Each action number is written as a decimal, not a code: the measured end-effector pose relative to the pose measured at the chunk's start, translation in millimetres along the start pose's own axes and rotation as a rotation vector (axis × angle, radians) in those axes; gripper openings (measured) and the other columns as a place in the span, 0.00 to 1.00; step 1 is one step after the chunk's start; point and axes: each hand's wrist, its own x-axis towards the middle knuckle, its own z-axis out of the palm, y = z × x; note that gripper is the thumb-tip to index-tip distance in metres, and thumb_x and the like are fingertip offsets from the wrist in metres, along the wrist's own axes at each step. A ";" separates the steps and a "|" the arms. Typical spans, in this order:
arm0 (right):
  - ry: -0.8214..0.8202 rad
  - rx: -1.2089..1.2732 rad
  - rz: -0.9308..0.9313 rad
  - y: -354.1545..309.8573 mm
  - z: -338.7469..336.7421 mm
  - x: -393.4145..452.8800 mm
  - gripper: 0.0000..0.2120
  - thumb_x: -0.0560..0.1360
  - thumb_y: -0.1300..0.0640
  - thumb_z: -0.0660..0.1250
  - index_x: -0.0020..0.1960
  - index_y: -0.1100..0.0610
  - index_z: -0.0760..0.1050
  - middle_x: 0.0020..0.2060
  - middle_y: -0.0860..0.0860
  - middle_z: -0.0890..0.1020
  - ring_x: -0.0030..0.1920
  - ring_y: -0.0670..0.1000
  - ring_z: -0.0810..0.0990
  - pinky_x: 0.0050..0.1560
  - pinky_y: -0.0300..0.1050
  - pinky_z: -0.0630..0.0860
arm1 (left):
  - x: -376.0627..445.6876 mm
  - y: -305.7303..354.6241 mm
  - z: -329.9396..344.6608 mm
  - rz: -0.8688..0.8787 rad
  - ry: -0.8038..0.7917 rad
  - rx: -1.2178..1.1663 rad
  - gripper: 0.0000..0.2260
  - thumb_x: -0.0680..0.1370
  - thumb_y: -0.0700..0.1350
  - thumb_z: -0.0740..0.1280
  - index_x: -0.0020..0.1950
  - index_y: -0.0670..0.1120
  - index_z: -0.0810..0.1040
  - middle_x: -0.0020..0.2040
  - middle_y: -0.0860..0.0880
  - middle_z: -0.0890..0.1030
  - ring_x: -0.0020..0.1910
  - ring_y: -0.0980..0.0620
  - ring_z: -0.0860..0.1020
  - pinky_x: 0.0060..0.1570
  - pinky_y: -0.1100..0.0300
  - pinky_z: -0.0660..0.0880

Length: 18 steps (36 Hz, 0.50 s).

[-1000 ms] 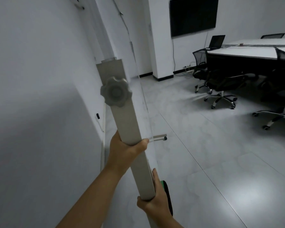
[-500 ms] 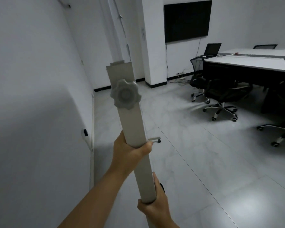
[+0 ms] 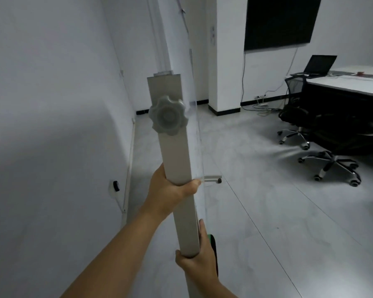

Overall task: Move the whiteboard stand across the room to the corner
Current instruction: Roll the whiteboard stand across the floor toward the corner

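Note:
The whiteboard stand's grey upright post (image 3: 174,151) rises through the middle of the view, with a scalloped grey knob (image 3: 168,117) near its top. A clear panel edge (image 3: 199,147) runs along the post's right side. My left hand (image 3: 170,190) grips the post about halfway up. Lower down, my right hand (image 3: 197,260) is wrapped around the post. A short stand foot with a dark cap (image 3: 213,180) shows on the floor past my left thumb. The room corner (image 3: 138,110) lies ahead on the left.
A white wall (image 3: 52,147) runs close along the left, with a black socket (image 3: 116,186). A white pillar (image 3: 226,61) stands ahead. At right are a wall screen (image 3: 280,22), a long table (image 3: 349,87) with a laptop (image 3: 319,65), and office chairs (image 3: 332,166).
The view has swung and moved forward along the left wall; the pillar and chairs look closer. Both hands keep the same grip on the post.

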 end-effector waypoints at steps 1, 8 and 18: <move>-0.001 -0.003 -0.001 -2.1 3.6 18.8 0.51 0.58 0.55 0.70 0.73 0.49 0.45 0.59 0.51 0.72 0.49 0.47 0.76 0.43 0.35 0.77 | 18.3 -6.7 -1.7 0.003 0.003 0.002 0.11 0.65 0.34 0.72 0.39 0.48 0.74 0.36 0.51 0.77 0.35 0.55 0.77 0.27 0.73 0.72; 0.033 -0.008 -0.006 -14.1 31.8 153.6 0.51 0.55 0.56 0.70 0.72 0.49 0.46 0.55 0.48 0.72 0.49 0.48 0.76 0.47 0.42 0.79 | 147.7 -53.2 -13.2 0.019 -0.021 0.009 0.10 0.60 0.42 0.72 0.35 0.49 0.73 0.32 0.51 0.75 0.30 0.62 0.77 0.26 0.71 0.71; 0.050 -0.063 0.007 -38.5 67.8 343.2 0.48 0.56 0.52 0.70 0.71 0.50 0.52 0.53 0.52 0.77 0.44 0.46 0.77 0.32 0.28 0.73 | 335.0 -124.2 -28.5 0.088 -0.071 0.034 0.17 0.63 0.44 0.72 0.45 0.36 0.74 0.37 0.45 0.76 0.36 0.50 0.76 0.30 0.68 0.74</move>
